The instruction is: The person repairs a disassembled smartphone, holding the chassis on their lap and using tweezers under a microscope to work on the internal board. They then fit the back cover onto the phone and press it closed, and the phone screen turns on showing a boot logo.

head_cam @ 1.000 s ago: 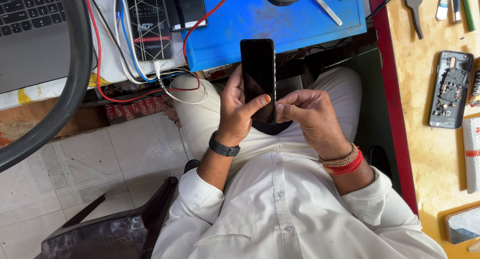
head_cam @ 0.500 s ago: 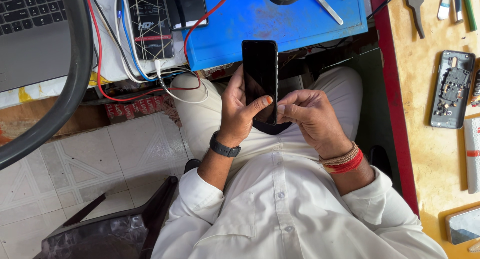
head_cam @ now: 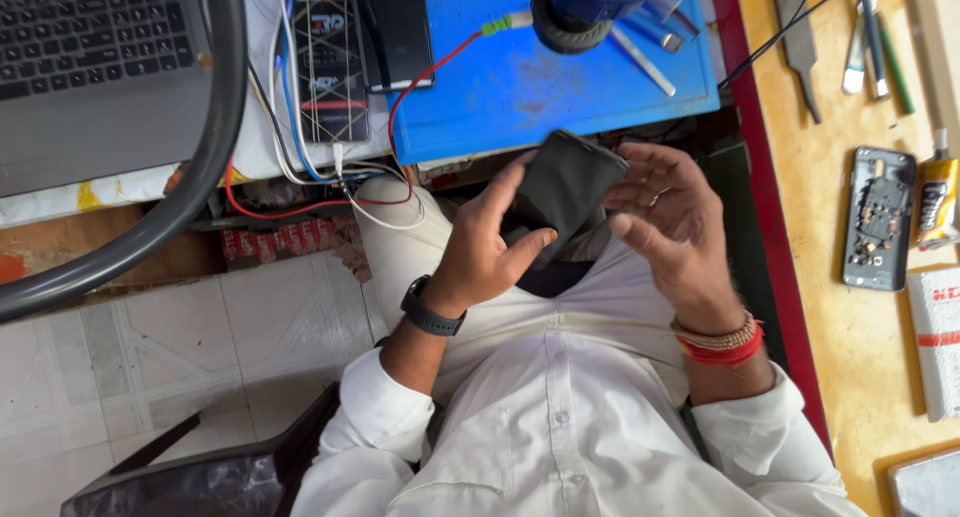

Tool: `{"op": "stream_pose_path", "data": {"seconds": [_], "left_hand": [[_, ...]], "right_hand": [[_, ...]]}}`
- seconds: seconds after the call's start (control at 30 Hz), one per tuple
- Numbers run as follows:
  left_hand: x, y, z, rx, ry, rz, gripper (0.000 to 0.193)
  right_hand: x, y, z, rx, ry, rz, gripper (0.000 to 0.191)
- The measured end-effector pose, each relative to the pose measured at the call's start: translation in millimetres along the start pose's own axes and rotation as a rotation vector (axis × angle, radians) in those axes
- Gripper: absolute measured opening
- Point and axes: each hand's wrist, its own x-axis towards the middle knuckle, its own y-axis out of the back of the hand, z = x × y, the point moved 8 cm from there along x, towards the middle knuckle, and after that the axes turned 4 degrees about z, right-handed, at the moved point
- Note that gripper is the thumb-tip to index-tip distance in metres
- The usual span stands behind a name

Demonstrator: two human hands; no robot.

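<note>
Head view: a flat black phone is held in the left hand; its 3 o'clock edge is touched by the right hand's loose grip.

Dark-screened phone over the lap — white, red-striped box and glue tube at right.

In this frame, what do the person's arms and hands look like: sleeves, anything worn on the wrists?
Both hands are bare, no gloves. The left hand has a black watch on its wrist. The right hand has red and beige bands stacked on its wrist. Both arms wear white shirt sleeves rolled back to the forearm, leaving the lower forearms uncovered.
</note>
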Motion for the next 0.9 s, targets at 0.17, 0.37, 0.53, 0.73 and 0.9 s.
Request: {"op": "stream_pose_path", "data": {"seconds": [0.17,0.37,0.53,0.73,0.9], "left_hand": [[27.2,-4.3,60.7,0.736,-0.374,-0.271,0.069],[45.7,35.6,85.1,0.472,-0.396,-0.149,0.083],[32.3,51.7,27.0,-0.352,-0.036,0.050,0.074],[20.1,26.5,-30.2,-1.174,0.139,0.433,0.079],[14.5,10.9,-42.7,-1.368,0.278,0.546,0.081]], "right_hand": [[1.4,-27.5,-60.9,-0.754,0.444,-0.110,0.039],[-13.1,-33.2,-69.7,-0.724,0.671,-0.009,0.024],[-15.0,-20.5,-26.8,-0.331,0.545,0.113,0.023],[-11.7,-34.2,13.3,-0.170,0.466,0.228,0.020],[-10.3,-41.4,32.5,-0.297,0.506,0.320,0.021]]}}
